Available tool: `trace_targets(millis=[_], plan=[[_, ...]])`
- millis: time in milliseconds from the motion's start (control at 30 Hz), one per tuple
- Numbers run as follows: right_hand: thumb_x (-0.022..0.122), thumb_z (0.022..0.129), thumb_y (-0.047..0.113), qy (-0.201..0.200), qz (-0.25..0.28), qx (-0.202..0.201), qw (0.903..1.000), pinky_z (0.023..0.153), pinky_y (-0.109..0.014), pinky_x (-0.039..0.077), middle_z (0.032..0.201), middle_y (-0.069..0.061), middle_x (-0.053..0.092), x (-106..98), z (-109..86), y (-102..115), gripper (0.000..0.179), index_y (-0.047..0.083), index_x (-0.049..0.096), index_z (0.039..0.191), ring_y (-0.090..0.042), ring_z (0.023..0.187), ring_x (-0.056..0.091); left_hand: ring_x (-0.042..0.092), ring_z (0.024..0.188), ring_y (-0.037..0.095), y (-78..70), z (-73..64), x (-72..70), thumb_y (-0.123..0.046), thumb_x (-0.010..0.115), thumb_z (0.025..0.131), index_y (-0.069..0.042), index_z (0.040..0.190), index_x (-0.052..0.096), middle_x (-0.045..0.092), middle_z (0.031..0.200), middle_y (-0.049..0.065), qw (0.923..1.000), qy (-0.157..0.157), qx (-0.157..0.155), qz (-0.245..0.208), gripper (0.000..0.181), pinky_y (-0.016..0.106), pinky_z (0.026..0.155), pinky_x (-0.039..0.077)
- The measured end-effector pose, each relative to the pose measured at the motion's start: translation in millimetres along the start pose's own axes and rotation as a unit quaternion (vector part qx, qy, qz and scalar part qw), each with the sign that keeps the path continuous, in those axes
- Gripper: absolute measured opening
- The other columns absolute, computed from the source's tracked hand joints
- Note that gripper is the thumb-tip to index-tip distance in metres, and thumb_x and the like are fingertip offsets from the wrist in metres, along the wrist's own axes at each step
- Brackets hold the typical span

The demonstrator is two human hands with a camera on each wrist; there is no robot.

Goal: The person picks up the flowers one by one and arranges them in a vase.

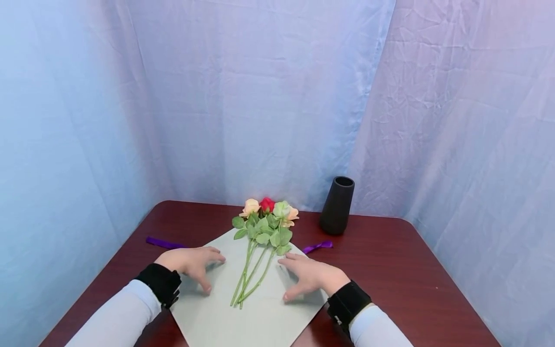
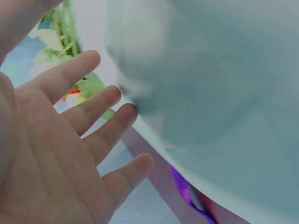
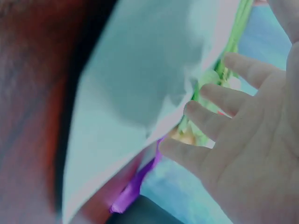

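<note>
one left hand (image 1: 192, 264) and right hand (image 1: 311, 274), fingers spread, flank multicoloured long-stemmed roses (image 1: 263, 238), probably centred for balance on flat pale paper (image 1: 256, 327).

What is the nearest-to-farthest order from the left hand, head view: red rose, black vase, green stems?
1. Green stems: on the paper, right of the left hand.
2. Red rose: farther forward and right.
3. Black vase: farthest right, toward the back.

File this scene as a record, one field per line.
Surface: dark red-brown tabletop
On it: flat pale grey sheet
Centre: long-stemmed red, peach and pale-green roses, lying partly on the sheet
Edges: glossy purple ribbon, showing beyond both sides
Back right: black tapered vase
Left hand: fingers spread, left of the stems
Right hand: fingers spread, right of them
</note>
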State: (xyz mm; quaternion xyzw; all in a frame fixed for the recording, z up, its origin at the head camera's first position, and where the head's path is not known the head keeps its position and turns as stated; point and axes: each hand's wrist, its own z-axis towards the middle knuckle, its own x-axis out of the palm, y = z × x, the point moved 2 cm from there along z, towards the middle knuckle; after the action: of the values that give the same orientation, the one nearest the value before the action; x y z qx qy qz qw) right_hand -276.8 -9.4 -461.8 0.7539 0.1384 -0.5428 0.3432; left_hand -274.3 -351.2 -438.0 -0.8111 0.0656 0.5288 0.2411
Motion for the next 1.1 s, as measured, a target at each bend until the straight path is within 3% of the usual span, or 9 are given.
trace_targets(millis=[133,333,500,667,833,967,1100], plan=[[0.083,0.082,0.050,-0.038,0.022,-0.032,0.9985,0.115,-0.051,0.033,0.161,-0.016,0.034,-13.3,-5.0,-2.2,0.092,0.009,0.044,0.154,-0.033,0.150,0.028,0.036,0.144,0.035,-7.8,-4.9,-9.0,-0.034,0.090,0.075,-0.014,0.143,0.057,0.042,0.155,0.013,0.9992,-0.024,0.026,-0.021,0.079,0.054,0.110,0.036],[0.078,0.085,0.057,-0.108,0.028,-0.056,0.9922,0.114,-0.050,0.035,0.161,-0.011,0.037,-35.2,-14.1,-2.1,0.087,0.013,0.046,0.153,-0.028,0.149,0.030,0.033,0.146,0.035,-21.7,-9.8,-22.5,-0.042,0.081,0.084,-0.015,0.146,0.055,0.042,0.156,0.012,0.9951,-0.072,0.067,-0.013,0.072,0.054,0.111,0.036],[0.079,0.084,0.055,-0.185,0.055,-0.093,0.9768,0.113,-0.052,0.035,0.161,-0.008,0.036,-57.1,-27.0,4.0,0.087,0.014,0.046,0.153,-0.028,0.148,0.031,0.038,0.144,0.030,-38.1,-9.7,-28.3,-0.046,0.076,0.090,-0.016,0.147,0.053,0.044,0.154,0.010,0.9855,-0.131,0.103,-0.028,0.068,0.052,0.110,0.039],[0.082,0.084,0.049,-0.276,0.056,-0.115,0.9527,0.111,-0.054,0.037,0.159,-0.006,0.039,-75.6,-35.9,1.0,0.083,0.015,0.048,0.151,-0.027,0.145,0.037,0.046,0.137,0.024,-51.7,-5.1,-33.4,-0.043,0.074,0.093,-0.015,0.145,0.054,0.050,0.148,0.005,0.9663,-0.214,0.133,-0.051,0.063,0.047,0.108,0.042],[0.084,0.085,0.039,-0.357,0.086,-0.102,0.9245,0.110,-0.057,0.037,0.157,-0.009,0.041,-86.2,-42.0,-15.2,0.078,0.013,0.049,0.149,-0.029,0.145,0.036,0.051,0.132,0.028,-60.2,1.4,-35.5,-0.035,0.073,0.095,-0.010,0.142,0.056,0.055,0.142,0.006,0.9401,-0.271,0.170,-0.118,0.055,0.051,0.105,0.043],[0.084,0.086,0.032,-0.407,0.109,-0.083,0.9033,0.111,-0.059,0.034,0.157,-0.012,0.041,-89.8,-46.0,-30.4,0.074,0.012,0.050,0.148,-0.029,0.146,0.035,0.052,0.129,0.031,-66.1,8.6,-30.8,-0.029,0.073,0.096,-0.009,0.142,0.055,0.054,0.142,0.008,0.9239,-0.285,0.173,-0.187,0.054,0.054,0.106,0.042],[0.084,0.086,0.025,-0.448,0.138,-0.067,0.8807,0.111,-0.058,0.034,0.158,-0.009,0.040,-91.0,-48.6,-44.9,0.072,0.011,0.050,0.148,-0.028,0.145,0.036,0.050,0.132,0.033,-71.5,18.6,-22.8,-0.027,0.073,0.096,-0.008,0.146,0.051,0.050,0.148,0.010,0.9085,-0.274,0.164,-0.269,0.058,0.057,0.108,0.039]])
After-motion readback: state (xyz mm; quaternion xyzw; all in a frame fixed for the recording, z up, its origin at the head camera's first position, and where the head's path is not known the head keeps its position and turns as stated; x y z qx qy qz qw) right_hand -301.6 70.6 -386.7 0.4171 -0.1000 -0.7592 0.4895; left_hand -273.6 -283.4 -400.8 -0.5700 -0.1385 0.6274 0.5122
